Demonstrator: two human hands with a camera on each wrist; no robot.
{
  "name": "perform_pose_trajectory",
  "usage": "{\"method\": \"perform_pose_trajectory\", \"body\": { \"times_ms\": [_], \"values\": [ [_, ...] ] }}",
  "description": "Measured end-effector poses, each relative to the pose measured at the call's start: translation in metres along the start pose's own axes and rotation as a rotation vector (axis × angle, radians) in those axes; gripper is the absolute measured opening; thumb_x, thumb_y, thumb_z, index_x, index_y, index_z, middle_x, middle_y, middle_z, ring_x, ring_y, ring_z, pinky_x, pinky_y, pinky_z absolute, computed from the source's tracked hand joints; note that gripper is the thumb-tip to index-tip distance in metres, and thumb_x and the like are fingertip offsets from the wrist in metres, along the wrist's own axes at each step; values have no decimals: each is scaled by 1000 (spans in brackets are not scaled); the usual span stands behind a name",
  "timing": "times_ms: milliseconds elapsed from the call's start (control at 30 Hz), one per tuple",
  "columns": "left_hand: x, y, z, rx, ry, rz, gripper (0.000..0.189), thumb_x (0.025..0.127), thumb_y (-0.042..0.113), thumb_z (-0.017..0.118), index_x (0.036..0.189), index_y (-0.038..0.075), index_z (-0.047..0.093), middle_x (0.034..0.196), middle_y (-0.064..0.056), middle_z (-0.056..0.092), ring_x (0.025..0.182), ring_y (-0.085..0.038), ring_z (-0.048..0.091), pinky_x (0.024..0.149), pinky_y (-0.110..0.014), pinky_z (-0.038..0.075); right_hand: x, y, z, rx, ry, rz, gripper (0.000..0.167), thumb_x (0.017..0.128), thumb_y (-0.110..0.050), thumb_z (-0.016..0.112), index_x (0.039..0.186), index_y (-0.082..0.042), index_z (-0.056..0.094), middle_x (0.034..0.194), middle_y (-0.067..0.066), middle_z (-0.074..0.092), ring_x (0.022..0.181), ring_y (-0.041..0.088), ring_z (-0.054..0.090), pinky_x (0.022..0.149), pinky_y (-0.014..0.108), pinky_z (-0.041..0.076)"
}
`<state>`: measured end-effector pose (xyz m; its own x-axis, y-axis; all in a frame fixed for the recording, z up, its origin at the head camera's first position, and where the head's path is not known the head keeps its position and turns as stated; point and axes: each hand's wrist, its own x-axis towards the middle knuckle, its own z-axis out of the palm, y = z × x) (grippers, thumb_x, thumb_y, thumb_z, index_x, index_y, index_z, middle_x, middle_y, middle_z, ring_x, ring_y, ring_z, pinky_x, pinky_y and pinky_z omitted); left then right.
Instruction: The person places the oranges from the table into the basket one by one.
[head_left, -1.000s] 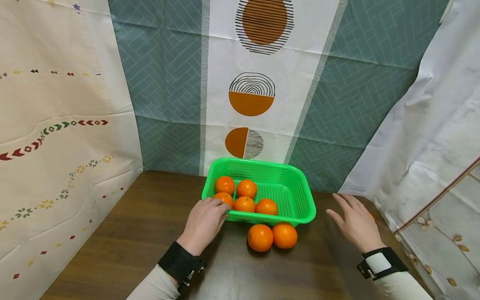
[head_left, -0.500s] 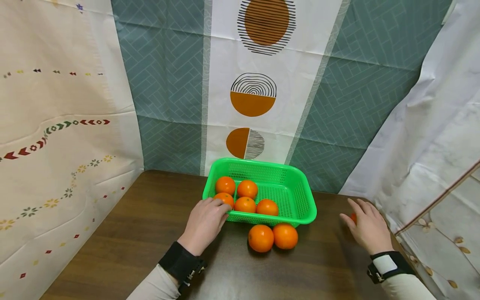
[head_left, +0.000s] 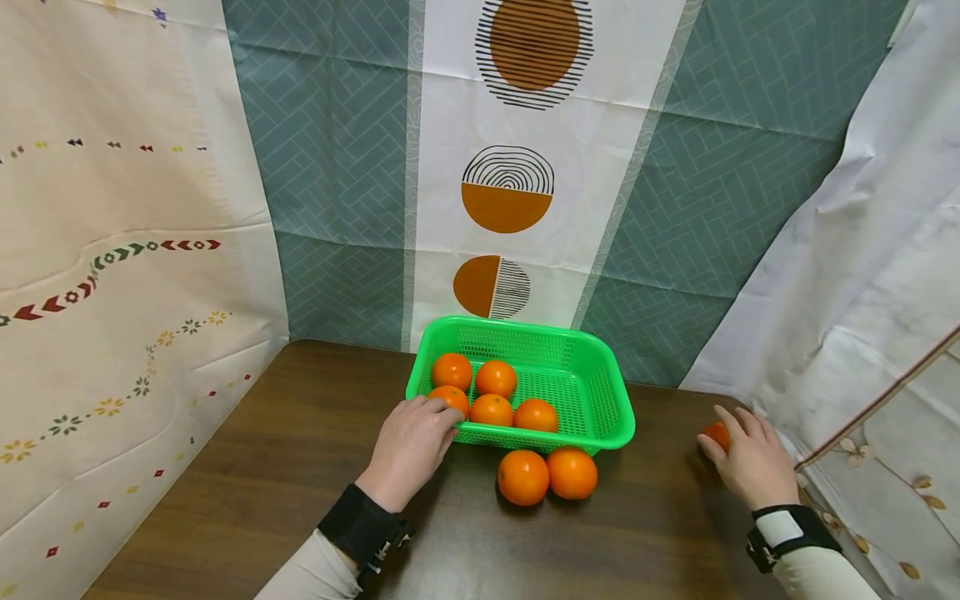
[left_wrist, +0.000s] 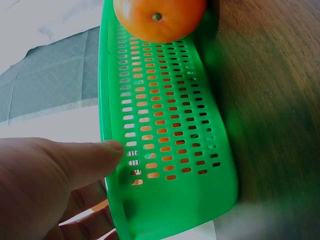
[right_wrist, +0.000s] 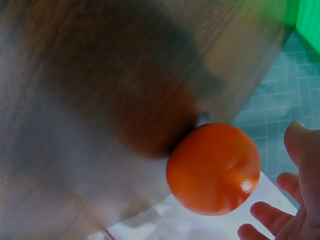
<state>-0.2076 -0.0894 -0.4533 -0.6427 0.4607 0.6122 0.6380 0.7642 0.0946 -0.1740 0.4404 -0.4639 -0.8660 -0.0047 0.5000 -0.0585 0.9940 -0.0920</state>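
The lone orange (head_left: 717, 434) rests near the right edge of the table (head_left: 600, 554), towards its far right corner; the right hand (head_left: 756, 465) is beside it with thumb and fingers spread apart, and the right wrist view shows a gap between fingers and fruit, so it seems to have hold of nothing; the spread looks meant to fit round the orange. Two loose oranges (head_left: 523, 477) sit together just outside the near side of the green basket (head_left: 611, 400), which stands near the table's far edge; the left hand (head_left: 408, 446) pinches the basket's rim at its near left corner, thumb outside and fingers over the inner side, probably to keep it steady. Five basket oranges (head_left: 497, 379) lie at the left and along the near wall, leaving the right part of the floor bare.

In the head view the right hand covers part of the lone orange, and the left hand overlaps the nearest left one inside; the left fingertips are hidden behind the rim; the tabletop blurs in the right wrist view.
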Motion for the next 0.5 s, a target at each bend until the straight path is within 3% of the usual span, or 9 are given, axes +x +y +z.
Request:
{"method": "perform_pose_trajectory", "body": {
  "times_ms": [500],
  "values": [
    [0, -1, 1, 4, -6, -3, 18, 90, 16, 95, 102, 18, 81, 94, 3, 71, 87, -24, 65, 77, -38, 54, -2, 12, 4, 21, -142, 117, 61, 105, -33, 76, 148, 4, 54, 145, 45, 46, 128, 69, 43, 106, 85, 37]
  ]
}}
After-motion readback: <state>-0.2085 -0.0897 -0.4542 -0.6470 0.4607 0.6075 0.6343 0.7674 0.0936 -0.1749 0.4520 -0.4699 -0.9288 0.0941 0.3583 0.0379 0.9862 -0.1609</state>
